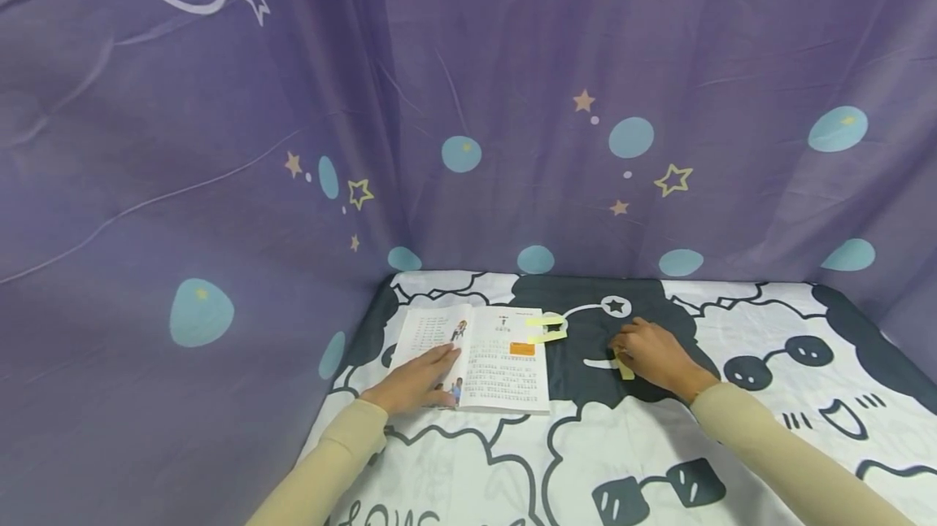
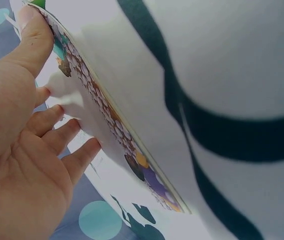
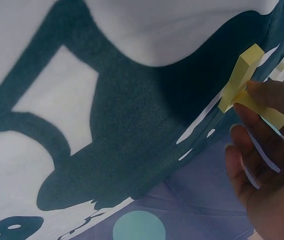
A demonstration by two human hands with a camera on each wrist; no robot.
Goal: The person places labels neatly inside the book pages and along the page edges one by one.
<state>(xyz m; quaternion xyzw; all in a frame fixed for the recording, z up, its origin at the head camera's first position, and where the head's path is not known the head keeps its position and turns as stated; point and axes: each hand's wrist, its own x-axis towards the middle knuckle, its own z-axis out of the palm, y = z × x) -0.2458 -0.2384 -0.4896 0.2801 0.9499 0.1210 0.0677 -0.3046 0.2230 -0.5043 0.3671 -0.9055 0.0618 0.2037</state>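
Note:
An open book lies on the patterned cloth, text and small pictures on its pages. My left hand rests on the left page with fingers spread; in the left wrist view its thumb lies along the book's lower edge. To the right of the book, my right hand pinches a thin yellow sticky note between thumb and forefinger. The yellow sticky-note pad is right at those fingertips, with the note angling away from it. Two yellow sticky notes stick out past the right page's edge.
A black-and-white cartoon cloth covers the table. Purple curtains with stars and blue dots hang behind it and along the left side. An orange patch shows on the right page.

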